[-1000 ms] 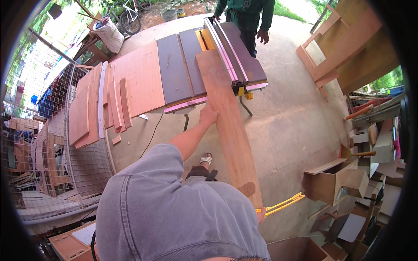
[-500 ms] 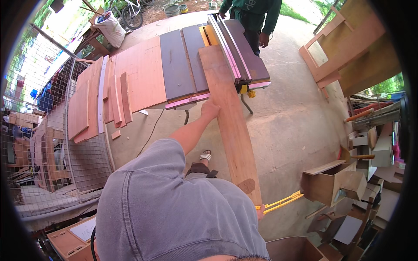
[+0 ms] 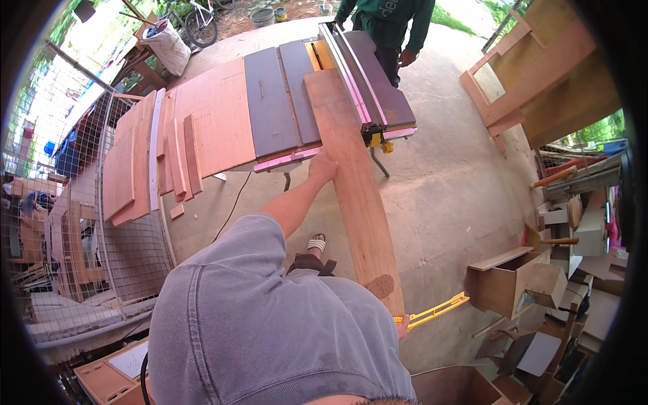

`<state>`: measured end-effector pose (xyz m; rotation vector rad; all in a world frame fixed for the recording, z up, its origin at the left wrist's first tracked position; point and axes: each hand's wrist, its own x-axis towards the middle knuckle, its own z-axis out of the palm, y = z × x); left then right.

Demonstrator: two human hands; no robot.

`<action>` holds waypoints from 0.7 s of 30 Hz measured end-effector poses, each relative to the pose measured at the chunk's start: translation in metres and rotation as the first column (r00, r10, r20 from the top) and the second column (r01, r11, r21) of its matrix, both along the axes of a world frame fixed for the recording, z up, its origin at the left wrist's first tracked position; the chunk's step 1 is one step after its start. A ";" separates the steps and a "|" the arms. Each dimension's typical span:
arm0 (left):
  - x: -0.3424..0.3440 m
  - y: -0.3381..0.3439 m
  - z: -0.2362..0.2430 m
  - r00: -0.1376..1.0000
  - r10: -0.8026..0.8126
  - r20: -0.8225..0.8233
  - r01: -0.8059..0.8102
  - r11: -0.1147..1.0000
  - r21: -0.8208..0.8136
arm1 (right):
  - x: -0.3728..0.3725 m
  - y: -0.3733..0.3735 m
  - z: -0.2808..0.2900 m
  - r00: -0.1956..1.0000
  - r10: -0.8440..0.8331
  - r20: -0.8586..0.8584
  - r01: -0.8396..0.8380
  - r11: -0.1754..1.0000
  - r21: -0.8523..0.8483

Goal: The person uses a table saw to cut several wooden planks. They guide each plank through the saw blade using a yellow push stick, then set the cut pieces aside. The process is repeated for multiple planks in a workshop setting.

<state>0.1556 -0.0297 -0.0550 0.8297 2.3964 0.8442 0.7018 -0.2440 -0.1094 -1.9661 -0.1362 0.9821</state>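
A long wooden plank (image 3: pixel 358 196) slopes from the table saw (image 3: pixel 283 88) down toward my body. Its far end rests on the dark saw top, left of the pale metal fence (image 3: pixel 347 74), just short of the yellow insert. At the plank's left edge, close to the saw's front, my left hand (image 3: pixel 324 167) is closed on the wood. Only part of my right hand (image 3: pixel 403 327) shows, at the plank's near end. It grips a slotted yellow push stick (image 3: pixel 439 310) pointing out to the right. A dark oval patch marks the plank's near part.
Pinkish boards (image 3: pixel 209 108) and loose strips (image 3: pixel 179 155) lie left of the saw. Someone in a green top (image 3: pixel 391 27) stands behind it. Wire mesh (image 3: pixel 128 236) runs along the left; a wooden box (image 3: pixel 513 277) and a panel frame (image 3: pixel 526 74) are at right.
The whole view has shifted slightly. Both hands keep their places on the plank and push stick, and the plank shows no clear movement against the saw.
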 end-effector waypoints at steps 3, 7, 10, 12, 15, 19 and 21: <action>-0.003 0.001 -0.002 1.000 -0.007 -0.019 0.007 1.000 0.004 | 0.000 0.001 -0.001 0.999 -0.014 -0.039 0.014 1.000 0.021; -0.005 0.005 -0.002 1.000 0.011 -0.012 -0.011 1.000 -0.012 | -0.002 0.002 0.002 0.999 0.030 -0.019 -0.029 1.000 0.008; -0.006 0.005 0.002 0.998 -0.008 -0.061 0.006 1.000 -0.026 | -0.004 0.003 0.005 0.999 0.038 0.000 -0.038 0.999 0.027; -0.008 0.004 0.006 0.994 0.002 -0.111 -0.003 1.000 -0.001 | -0.005 0.004 0.006 0.999 0.037 0.011 -0.037 0.999 0.037; -0.026 0.006 0.016 0.984 -0.156 0.082 0.164 0.981 -0.107 | -0.007 0.004 0.007 0.999 0.047 0.021 -0.047 0.998 0.037; -0.033 0.015 0.024 0.965 -0.262 0.024 0.262 0.948 -0.181 | -0.010 0.006 0.008 0.999 0.047 0.014 -0.048 0.998 0.037; -0.033 0.019 0.028 0.957 -0.290 0.008 0.283 0.929 -0.238 | -0.011 0.007 0.009 0.999 0.039 -0.007 -0.038 0.998 0.043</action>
